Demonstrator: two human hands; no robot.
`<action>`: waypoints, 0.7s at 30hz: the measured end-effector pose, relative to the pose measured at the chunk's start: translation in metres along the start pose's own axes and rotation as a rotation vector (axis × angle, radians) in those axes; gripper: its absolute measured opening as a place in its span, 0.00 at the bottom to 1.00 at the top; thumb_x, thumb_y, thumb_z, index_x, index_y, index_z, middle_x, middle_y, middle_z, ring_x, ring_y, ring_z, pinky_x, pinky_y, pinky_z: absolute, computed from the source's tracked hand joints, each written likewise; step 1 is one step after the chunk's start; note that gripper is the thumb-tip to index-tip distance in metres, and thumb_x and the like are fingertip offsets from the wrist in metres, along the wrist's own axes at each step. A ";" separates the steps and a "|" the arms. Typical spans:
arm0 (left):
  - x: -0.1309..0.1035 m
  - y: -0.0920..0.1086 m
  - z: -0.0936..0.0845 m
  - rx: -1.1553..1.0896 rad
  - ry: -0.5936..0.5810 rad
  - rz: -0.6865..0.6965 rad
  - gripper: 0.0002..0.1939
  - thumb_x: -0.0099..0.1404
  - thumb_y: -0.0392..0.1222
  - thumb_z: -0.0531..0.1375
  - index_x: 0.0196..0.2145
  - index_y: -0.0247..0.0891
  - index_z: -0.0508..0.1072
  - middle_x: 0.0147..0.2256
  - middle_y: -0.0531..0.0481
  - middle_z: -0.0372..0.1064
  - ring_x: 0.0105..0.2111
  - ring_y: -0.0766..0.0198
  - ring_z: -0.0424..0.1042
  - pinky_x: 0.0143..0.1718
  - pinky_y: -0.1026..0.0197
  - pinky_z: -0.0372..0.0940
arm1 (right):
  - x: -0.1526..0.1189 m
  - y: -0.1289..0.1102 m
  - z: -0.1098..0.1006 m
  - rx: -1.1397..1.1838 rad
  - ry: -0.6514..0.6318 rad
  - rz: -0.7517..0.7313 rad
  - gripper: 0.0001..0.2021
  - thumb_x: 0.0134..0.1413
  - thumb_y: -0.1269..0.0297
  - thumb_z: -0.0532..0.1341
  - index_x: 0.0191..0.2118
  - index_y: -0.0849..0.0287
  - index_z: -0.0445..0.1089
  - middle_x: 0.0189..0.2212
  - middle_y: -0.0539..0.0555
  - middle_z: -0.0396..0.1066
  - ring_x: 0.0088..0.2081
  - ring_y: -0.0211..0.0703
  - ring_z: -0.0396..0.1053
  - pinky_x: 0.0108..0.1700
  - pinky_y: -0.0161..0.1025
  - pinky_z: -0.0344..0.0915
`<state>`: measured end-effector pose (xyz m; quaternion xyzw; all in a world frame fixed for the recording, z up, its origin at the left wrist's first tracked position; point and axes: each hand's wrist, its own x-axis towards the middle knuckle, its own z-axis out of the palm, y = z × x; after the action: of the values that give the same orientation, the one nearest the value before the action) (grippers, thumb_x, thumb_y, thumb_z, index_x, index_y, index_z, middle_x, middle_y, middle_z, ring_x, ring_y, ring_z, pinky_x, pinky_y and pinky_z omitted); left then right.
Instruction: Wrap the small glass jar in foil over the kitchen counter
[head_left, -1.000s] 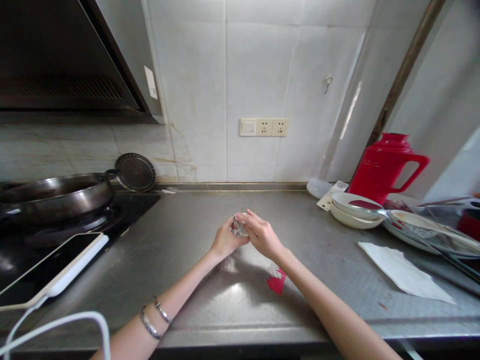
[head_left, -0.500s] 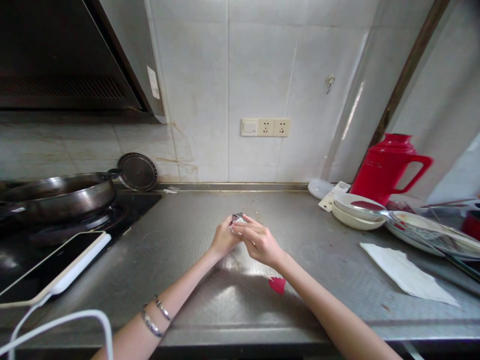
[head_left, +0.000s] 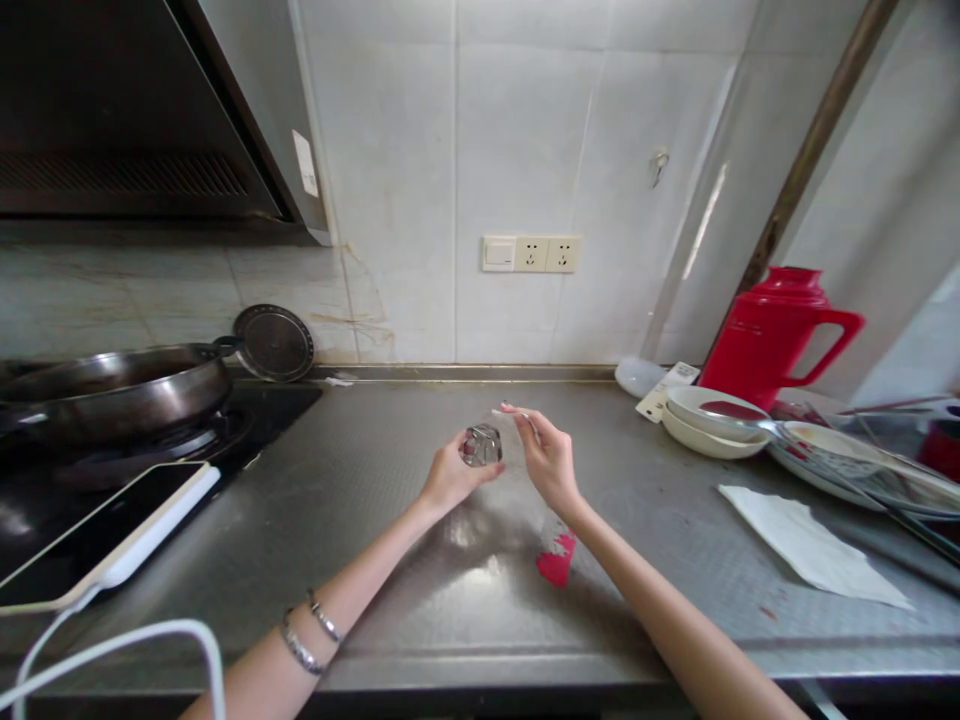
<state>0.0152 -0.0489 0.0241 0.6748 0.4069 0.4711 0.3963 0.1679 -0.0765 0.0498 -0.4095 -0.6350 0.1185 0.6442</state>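
Observation:
Over the middle of the metal counter (head_left: 360,600), my left hand (head_left: 450,475) is wrapped round a small clear glass-like object (head_left: 482,446), with its thumb along the near side. To the right of it, apart from the object, my right hand (head_left: 547,458) is pinched on a thin whitish piece (head_left: 510,412) that is too small to identify. Below the right wrist, a torn red piece (head_left: 555,565) lies on the counter.
On the left are a steel pan (head_left: 120,395) on the stove, a phone (head_left: 105,535) and a white cable (head_left: 150,630). A red thermos (head_left: 769,340), stacked bowls (head_left: 712,440), plates and a white napkin (head_left: 814,545) occupy the right.
My right hand has moved right, away from my left hand, with the thin piece between its fingers. The glass-like object in my left hand now shows more fully.

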 end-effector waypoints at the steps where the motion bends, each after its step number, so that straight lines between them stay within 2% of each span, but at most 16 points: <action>1: -0.001 0.002 0.000 -0.009 -0.014 0.005 0.29 0.44 0.48 0.70 0.43 0.33 0.71 0.34 0.47 0.73 0.32 0.62 0.71 0.33 0.63 0.65 | 0.001 0.002 0.001 0.019 -0.030 0.038 0.14 0.61 0.56 0.54 0.43 0.54 0.74 0.43 0.55 0.76 0.46 0.50 0.73 0.51 0.49 0.67; 5: -0.004 0.007 0.001 -0.058 -0.052 0.031 0.33 0.45 0.47 0.70 0.48 0.34 0.69 0.35 0.48 0.73 0.30 0.64 0.71 0.32 0.64 0.65 | 0.002 0.003 0.004 0.139 -0.198 0.145 0.17 0.60 0.52 0.54 0.42 0.57 0.74 0.45 0.57 0.75 0.48 0.50 0.72 0.51 0.48 0.67; 9: -0.004 0.009 0.001 -0.106 -0.061 0.062 0.34 0.47 0.46 0.70 0.50 0.35 0.68 0.39 0.46 0.74 0.34 0.62 0.73 0.36 0.63 0.67 | 0.001 -0.003 0.004 0.314 -0.333 0.231 0.20 0.52 0.55 0.63 0.50 0.56 0.69 0.51 0.57 0.71 0.50 0.48 0.70 0.53 0.47 0.67; 12: -0.004 0.010 0.000 -0.163 -0.088 0.068 0.33 0.48 0.45 0.69 0.50 0.35 0.67 0.41 0.44 0.74 0.37 0.60 0.74 0.38 0.61 0.67 | 0.001 -0.006 0.004 0.380 -0.391 0.290 0.27 0.45 0.59 0.67 0.53 0.56 0.66 0.50 0.57 0.71 0.51 0.48 0.70 0.54 0.47 0.66; 16: -0.004 0.011 0.000 -0.223 -0.129 0.067 0.35 0.48 0.45 0.70 0.53 0.35 0.65 0.43 0.43 0.73 0.39 0.59 0.74 0.41 0.60 0.68 | 0.000 -0.006 0.004 0.433 -0.401 0.327 0.27 0.45 0.60 0.67 0.53 0.56 0.65 0.48 0.57 0.72 0.49 0.48 0.71 0.53 0.48 0.67; 18: -0.003 0.010 -0.001 -0.264 -0.142 0.048 0.44 0.46 0.44 0.71 0.58 0.37 0.59 0.46 0.42 0.71 0.41 0.59 0.74 0.42 0.59 0.68 | 0.000 -0.005 0.004 0.456 -0.372 0.339 0.26 0.44 0.60 0.68 0.51 0.56 0.67 0.46 0.56 0.73 0.48 0.49 0.72 0.52 0.48 0.68; 21: -0.003 0.007 -0.005 -0.230 -0.175 0.031 0.62 0.40 0.42 0.73 0.66 0.40 0.41 0.48 0.38 0.69 0.41 0.57 0.74 0.41 0.57 0.68 | 0.001 -0.003 0.003 0.500 -0.338 0.418 0.25 0.45 0.57 0.67 0.50 0.57 0.67 0.44 0.57 0.74 0.45 0.50 0.73 0.46 0.47 0.71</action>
<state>0.0110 -0.0535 0.0307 0.6697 0.3038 0.4598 0.4977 0.1647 -0.0764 0.0522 -0.3348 -0.5863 0.4652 0.5724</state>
